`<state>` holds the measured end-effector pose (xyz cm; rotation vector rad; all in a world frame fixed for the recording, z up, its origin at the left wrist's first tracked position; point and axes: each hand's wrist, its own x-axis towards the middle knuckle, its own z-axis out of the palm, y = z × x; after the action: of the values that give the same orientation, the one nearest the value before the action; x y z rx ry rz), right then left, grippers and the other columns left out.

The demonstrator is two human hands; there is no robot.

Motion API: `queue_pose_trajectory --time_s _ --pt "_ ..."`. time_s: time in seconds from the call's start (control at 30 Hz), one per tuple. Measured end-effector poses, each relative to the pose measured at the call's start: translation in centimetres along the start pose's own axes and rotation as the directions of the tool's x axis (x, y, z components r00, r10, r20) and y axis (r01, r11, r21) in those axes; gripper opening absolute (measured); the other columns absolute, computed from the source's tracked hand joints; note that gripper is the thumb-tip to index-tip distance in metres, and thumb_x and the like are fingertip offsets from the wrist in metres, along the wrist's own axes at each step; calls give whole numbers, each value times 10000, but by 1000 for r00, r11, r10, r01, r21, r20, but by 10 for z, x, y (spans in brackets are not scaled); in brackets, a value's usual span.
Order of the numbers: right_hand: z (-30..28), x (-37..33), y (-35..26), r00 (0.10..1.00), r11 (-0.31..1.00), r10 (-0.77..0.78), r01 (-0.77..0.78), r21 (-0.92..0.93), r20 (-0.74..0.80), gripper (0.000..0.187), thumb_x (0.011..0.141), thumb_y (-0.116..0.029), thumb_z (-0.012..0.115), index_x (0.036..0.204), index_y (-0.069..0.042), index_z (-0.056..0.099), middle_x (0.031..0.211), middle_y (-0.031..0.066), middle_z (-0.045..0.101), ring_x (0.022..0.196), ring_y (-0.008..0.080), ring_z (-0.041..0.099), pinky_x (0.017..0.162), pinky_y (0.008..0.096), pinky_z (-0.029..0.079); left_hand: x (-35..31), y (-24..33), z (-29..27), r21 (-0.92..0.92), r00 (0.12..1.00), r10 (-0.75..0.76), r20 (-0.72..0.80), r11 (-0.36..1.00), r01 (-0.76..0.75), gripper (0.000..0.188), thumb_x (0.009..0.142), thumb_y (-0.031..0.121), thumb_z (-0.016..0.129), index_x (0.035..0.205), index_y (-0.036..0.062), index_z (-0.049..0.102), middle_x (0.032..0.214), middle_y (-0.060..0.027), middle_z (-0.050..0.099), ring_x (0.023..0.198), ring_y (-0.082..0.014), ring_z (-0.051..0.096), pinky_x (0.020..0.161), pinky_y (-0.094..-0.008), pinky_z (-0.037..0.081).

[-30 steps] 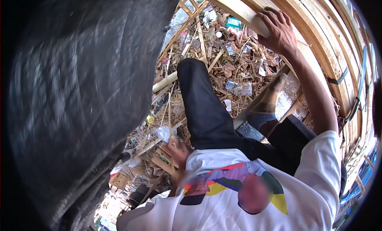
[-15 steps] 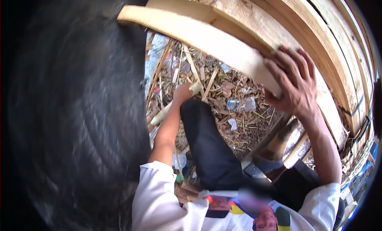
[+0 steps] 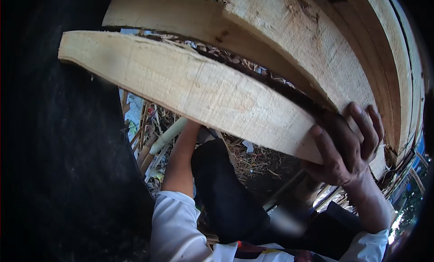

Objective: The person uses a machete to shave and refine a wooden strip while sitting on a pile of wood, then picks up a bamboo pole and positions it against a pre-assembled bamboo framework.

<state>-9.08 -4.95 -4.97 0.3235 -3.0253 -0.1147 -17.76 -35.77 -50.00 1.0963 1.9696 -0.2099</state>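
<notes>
The scene was dim overall, with daylight breaking through in small, blown-out white patches at the lower right. The upward face of the pale wooden plank (image 3: 190, 86) was the brightest large surface, its grain fairly crisp, while a dark shadow ran along its far edge. The black plastic sheet (image 3: 81, 149) sank almost into blackness, and the black trousers (image 3: 221, 185) lost most folds. A white sleeve (image 3: 176, 221) looked bluish. One soft, smeared patch blurred the lower centre. Fisheye distortion bowed the timber, and dark vignetting swallowed the corners.
</notes>
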Motion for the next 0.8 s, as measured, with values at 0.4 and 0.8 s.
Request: queue_pose_trajectory --time_s 0.4,0.8 --pt "1 -12 2 995 976 -80 89 198 -53 781 645 -446 805 1312 -126 554 1356 111 556 1381 291 399 1157 521 274 -212 21 -86 -53 836 36 -547 996 -78 233 792 109 624 1024 114 650 1072 -97 663 898 -334 677 735 -470 544" --pt "-108 -110 -92 943 733 147 98 673 -297 1050 599 -479 867 1465 -149 374 1380 205 462 1300 417 435 1039 575 353 -511 231 -209 100 237 112 -965 993 -61 177 810 64 754 891 13 605 854 -176 594 817 -400 579 723 -480 474"
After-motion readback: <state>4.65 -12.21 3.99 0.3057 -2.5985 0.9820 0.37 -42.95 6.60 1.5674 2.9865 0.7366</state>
